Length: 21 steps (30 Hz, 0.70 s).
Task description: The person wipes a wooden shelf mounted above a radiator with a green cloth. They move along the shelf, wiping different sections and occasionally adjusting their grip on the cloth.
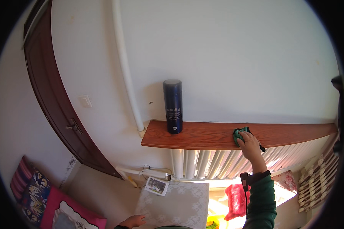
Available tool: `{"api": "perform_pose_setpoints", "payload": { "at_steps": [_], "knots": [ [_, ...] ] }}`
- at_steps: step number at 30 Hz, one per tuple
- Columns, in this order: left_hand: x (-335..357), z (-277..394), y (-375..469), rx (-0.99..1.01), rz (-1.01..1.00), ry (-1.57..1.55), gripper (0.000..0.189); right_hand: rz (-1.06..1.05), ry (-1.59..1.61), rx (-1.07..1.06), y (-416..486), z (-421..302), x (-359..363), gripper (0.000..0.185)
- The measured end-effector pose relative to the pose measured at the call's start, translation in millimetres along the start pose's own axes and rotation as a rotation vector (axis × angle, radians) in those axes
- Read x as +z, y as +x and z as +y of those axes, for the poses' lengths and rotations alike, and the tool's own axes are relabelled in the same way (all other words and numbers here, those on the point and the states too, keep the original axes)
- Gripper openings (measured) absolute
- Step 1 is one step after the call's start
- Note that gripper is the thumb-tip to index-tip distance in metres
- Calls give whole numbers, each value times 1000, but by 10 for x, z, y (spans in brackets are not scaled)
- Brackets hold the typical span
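My right hand (250,146) presses a bunched green cloth (238,138) with a dark edge onto a reddish-brown wooden shelf (202,136). My fingers lie over the cloth and hide part of it. Towards the left end of the shelf a dark blue vacuum flask (173,103) stands upright and bears writing. Low in the view, my left hand (132,221) is over the near left side of a low table (186,200) with a lace-patterned cover. Nothing shows in that hand, and its fingers are slightly apart.
A ribbed white radiator (209,164) runs under the shelf. A white pipe (126,68) rises beside its left end. A printed picture sheet (157,186) and a cable (149,171) lie by the low table. Cushions (35,191) are at lower left, near a brown door (60,106).
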State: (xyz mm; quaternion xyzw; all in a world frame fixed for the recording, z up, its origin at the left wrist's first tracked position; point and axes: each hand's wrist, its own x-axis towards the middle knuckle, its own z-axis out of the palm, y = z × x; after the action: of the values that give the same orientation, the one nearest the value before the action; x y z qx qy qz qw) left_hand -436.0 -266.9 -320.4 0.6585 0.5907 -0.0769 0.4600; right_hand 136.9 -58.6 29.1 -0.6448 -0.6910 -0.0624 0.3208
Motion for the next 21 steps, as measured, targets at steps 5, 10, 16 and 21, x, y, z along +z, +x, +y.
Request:
{"api": "perform_pose_setpoints", "payload": {
  "at_steps": [5,10,16,21],
  "knots": [
    [52,-9,-166,-42,31,37,64,-149,-72,-66,368,-26,309,43],
    [144,-145,-192,-34,46,12,64,-289,-73,-160,644,-657,771,47],
    [225,-257,-334,-123,2,-109,62,-401,-57,-133,859,-1334,984,47],
    [270,-229,-476,-117,16,-83,60,-419,-123,-63,875,-1520,988,45]
  ]
}}
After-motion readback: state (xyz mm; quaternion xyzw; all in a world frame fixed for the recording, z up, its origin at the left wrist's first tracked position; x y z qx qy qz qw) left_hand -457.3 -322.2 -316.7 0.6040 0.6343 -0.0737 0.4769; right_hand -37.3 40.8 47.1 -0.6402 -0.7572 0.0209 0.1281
